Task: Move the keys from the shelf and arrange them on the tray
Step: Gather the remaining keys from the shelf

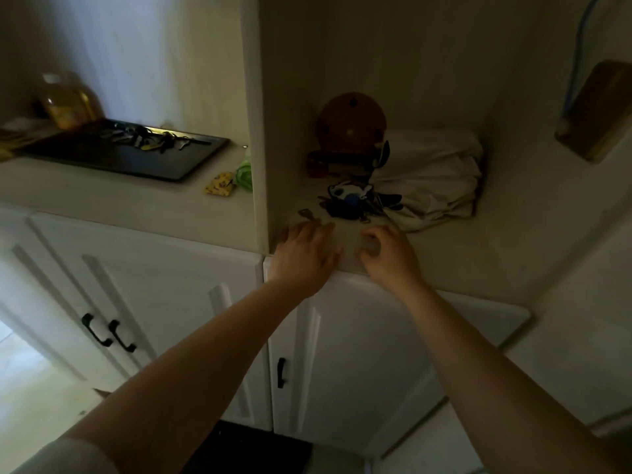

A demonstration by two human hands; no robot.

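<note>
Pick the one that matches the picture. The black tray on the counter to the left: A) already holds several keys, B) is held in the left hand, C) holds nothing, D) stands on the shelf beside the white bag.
A: several keys lie along the far side of the black tray, which rests on the counter, untouched by either hand.

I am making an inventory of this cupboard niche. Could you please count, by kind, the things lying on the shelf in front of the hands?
Bunch of keys with charms: 1
Loose brass key: 1
White cloth bag: 1
Round brown object: 1
Dark red object: 1
Total: 5
</note>
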